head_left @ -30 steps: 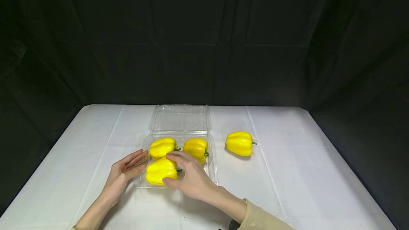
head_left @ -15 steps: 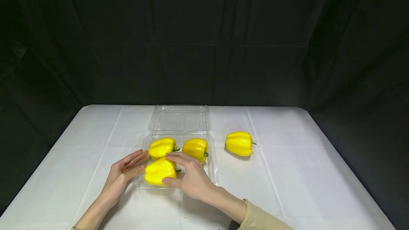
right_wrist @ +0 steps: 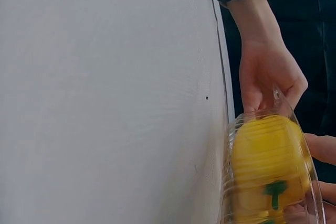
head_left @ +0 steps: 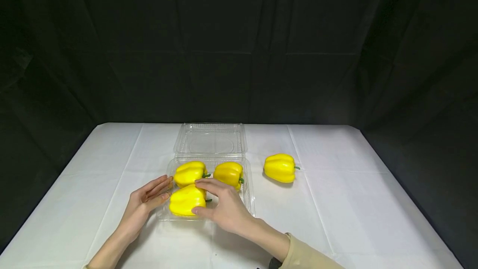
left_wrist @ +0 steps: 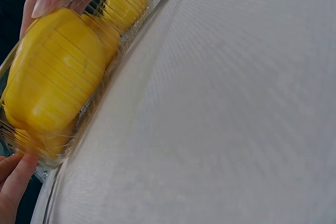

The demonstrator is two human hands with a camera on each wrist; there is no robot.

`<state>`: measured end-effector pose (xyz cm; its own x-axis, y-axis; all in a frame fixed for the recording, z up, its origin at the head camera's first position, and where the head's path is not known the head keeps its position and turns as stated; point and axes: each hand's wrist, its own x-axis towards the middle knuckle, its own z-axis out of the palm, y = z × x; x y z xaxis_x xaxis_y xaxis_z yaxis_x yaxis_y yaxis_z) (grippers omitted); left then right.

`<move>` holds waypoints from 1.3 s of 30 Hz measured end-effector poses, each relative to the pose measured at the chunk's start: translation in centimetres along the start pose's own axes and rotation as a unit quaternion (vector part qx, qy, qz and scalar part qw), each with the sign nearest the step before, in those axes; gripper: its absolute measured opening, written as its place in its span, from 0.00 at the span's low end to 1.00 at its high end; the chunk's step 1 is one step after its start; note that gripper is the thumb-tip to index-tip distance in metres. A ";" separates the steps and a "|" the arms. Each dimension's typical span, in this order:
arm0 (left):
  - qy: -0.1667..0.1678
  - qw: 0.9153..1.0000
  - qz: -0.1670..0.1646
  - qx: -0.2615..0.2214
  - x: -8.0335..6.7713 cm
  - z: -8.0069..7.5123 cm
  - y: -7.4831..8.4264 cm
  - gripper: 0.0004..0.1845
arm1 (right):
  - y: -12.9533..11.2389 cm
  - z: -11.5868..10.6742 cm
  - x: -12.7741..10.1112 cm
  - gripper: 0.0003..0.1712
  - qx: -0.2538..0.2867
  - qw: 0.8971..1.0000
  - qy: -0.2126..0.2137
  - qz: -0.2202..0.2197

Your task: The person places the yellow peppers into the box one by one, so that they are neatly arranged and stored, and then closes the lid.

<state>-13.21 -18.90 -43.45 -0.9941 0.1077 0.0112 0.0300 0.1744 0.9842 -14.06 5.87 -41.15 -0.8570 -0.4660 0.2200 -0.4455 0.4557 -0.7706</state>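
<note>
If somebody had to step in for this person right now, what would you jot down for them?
Right hand: grip is on the near yellow bell pepper, fingers over its top and thumb at its front, inside the clear clamshell container.
Left hand: open, fingers straight against the container's left wall.
Done: three peppers sit in the tray, two at the back and the held one in front.
Left: a fourth pepper lies on the white tablecloth to the right of the container; the lid is open, folded back flat.
</note>
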 end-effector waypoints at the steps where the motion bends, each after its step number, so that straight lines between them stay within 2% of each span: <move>1: 0.000 1.000 -0.001 0.000 0.0 0.0 0.0 0.31 | 0.0 -0.1 0.0 0.32 0.006 1.000 0.000 0.000; 7: 0.000 1.000 -0.003 -0.005 0.0 0.1 0.0 0.31 | -0.2 -0.6 0.0 0.31 0.056 0.998 -0.002 0.000; 18: 0.001 1.000 0.011 -0.010 0.1 -0.1 -0.2 0.31 | 0.2 -1.5 0.0 0.29 0.093 0.996 0.000 -0.004; 24: 0.003 1.000 0.014 -0.009 0.0 -0.1 -0.3 0.31 | 0.6 -1.8 -0.2 0.30 0.086 0.996 -0.004 0.005; 29: 0.003 1.000 0.014 -0.013 0.1 0.0 -0.3 0.31 | 0.8 -2.6 -0.7 0.30 0.087 0.996 0.011 0.007; 39: 0.001 1.000 0.012 -0.013 0.3 0.0 -0.3 0.31 | 1.9 -4.2 -1.8 0.26 0.054 0.998 0.036 0.001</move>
<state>-13.46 -18.92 -43.71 -0.9934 0.1091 0.0351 0.0510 0.1466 0.9879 -14.42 10.71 -40.49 -0.8765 -0.4069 0.2573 -0.4160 0.3714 -0.8301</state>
